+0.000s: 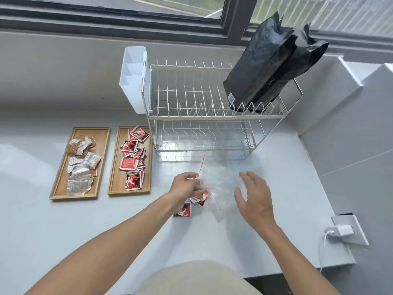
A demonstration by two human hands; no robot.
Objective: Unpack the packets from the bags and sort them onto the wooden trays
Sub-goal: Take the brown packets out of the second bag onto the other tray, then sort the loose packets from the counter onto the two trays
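Head view, 1 frame. I log the left hand [187, 187] with fingers curled narrow, pinching the mouth edge of a clear plastic bag [221, 184] and at least 1 packet at its fingertips; a thin red seal strip [201, 165] of the bag rises just above the knuckles. A small cluster of red-and-black packets [191, 206] lies on the white counter [106, 220] directly under and just nearward of those fingers, touching or nearly touching them; I cannot tell how many. The right hand [254, 198] is spread wide, fingers apart, palm toward the bag, hovering just beside its right edge; I cannot tell whether it touches the plastic.

Well to the left of the left fingers sit 2 wooden trays side by side. The nearer tray [146, 167] holds red-and-black packets [134, 158] in a loose heap; the farther tray [61, 167] holds silver-and-brown packets [81, 165]. Print on all packets is too small to read; I note only a white swoosh-like mark on the red ones.

Beyond the fingers stands a 2-tier wire dish rack [202, 111] with a white cutlery holder [133, 77] on its left end. 2 black foil bags [270, 64] stand upright on the top tier, 1 bearing a small white label [231, 96], unreadable.
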